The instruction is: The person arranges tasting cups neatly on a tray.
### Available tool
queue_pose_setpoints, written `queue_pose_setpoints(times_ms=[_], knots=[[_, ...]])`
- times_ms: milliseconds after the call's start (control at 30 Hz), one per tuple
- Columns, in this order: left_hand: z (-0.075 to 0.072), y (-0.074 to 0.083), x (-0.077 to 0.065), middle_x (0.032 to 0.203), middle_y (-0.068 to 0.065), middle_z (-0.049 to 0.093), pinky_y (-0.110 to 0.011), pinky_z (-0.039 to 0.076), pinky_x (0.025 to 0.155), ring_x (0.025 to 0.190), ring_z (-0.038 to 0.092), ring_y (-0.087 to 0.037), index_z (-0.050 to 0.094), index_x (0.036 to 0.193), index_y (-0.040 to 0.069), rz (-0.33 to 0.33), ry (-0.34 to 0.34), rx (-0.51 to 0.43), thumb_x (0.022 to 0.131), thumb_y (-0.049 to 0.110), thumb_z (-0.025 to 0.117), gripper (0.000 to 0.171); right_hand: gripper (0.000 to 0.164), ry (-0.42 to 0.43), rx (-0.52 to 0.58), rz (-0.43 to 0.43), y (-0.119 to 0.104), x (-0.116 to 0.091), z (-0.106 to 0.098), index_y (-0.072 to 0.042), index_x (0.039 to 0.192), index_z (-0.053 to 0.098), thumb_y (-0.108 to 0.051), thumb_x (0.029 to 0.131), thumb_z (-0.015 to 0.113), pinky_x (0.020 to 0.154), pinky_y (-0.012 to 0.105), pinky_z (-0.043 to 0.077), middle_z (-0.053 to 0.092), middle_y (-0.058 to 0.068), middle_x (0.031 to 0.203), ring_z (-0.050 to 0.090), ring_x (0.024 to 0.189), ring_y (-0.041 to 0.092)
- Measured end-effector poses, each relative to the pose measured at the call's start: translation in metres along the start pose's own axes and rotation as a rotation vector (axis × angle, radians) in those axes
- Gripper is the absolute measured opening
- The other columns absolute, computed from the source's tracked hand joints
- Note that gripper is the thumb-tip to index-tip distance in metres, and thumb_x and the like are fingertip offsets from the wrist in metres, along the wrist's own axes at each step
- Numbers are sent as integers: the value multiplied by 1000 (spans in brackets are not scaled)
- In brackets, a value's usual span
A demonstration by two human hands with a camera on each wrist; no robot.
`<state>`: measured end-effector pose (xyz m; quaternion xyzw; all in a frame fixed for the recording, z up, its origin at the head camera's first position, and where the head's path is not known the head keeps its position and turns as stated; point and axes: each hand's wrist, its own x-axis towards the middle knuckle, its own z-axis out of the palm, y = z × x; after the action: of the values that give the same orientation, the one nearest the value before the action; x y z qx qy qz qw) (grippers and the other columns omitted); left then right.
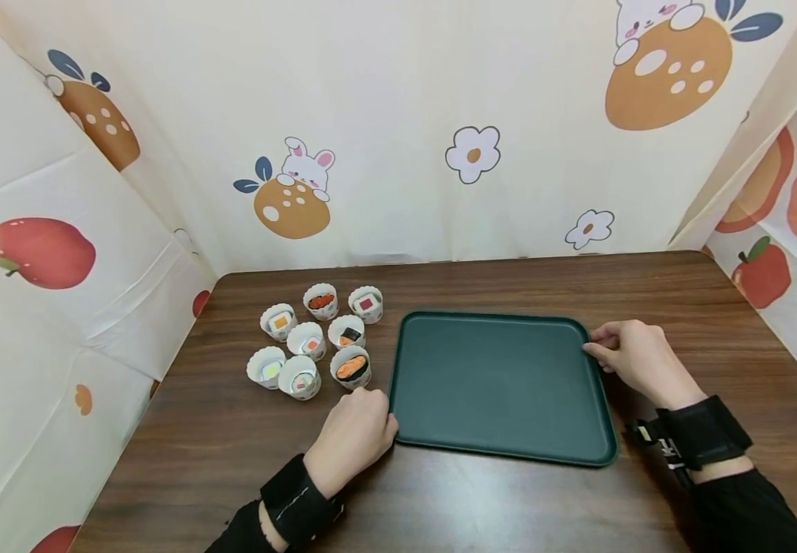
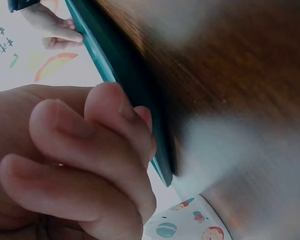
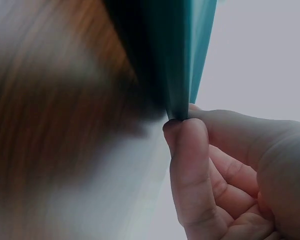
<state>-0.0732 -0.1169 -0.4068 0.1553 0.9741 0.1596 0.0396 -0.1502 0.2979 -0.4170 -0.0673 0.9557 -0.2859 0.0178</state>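
Observation:
A dark green rectangular tray [image 1: 495, 384] is held at both short sides over the brown tabletop. My left hand [image 1: 357, 430] grips its left side near the front corner; in the left wrist view the curled fingers [image 2: 90, 150] reach the tray's edge. At the far right corner, my right hand [image 1: 636, 357] pinches the rim, with the index finger [image 3: 190, 170] on the underside and the thumb [image 3: 235, 131] opposite. Beyond my left hand stand several small white scalloped cups, the nearest a cup [image 1: 350, 369] holding an orange-topped sushi piece.
The other cups hold small sushi pieces too, such as a red-topped piece [image 1: 322, 301] and a pink-centred roll [image 1: 366, 304]. The wooden table [image 1: 509, 507] ends at a cream curtain [image 1: 398, 138] behind, with fruit-printed cloth [image 1: 46, 322] at the left.

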Motion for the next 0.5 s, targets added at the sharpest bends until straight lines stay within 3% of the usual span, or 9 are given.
queue_pose_setpoints(times_ms=[167,400,500], knots=[[-4,0,-8,57,10,30,-26,34,46,50,39,-7,43,54,18,-20,-27,8,88,2,68,45,25,-13,22,-1,-7,5,4,12,112,74,-11,102,72,58,25,54,79,14,86,69,67,13],[-7,-2,-14,59,11,23,-26,28,48,51,31,-8,37,55,20,-26,-71,-39,88,2,67,48,23,-22,22,9,-13,5,5,9,112,75,-11,101,72,58,26,54,78,11,86,67,68,12],[-8,-4,-15,57,10,25,-27,29,47,50,33,-8,39,54,19,-30,-88,-39,87,2,68,47,22,-33,32,4,-15,4,6,9,111,75,-11,101,73,58,26,54,78,10,85,67,67,12]])
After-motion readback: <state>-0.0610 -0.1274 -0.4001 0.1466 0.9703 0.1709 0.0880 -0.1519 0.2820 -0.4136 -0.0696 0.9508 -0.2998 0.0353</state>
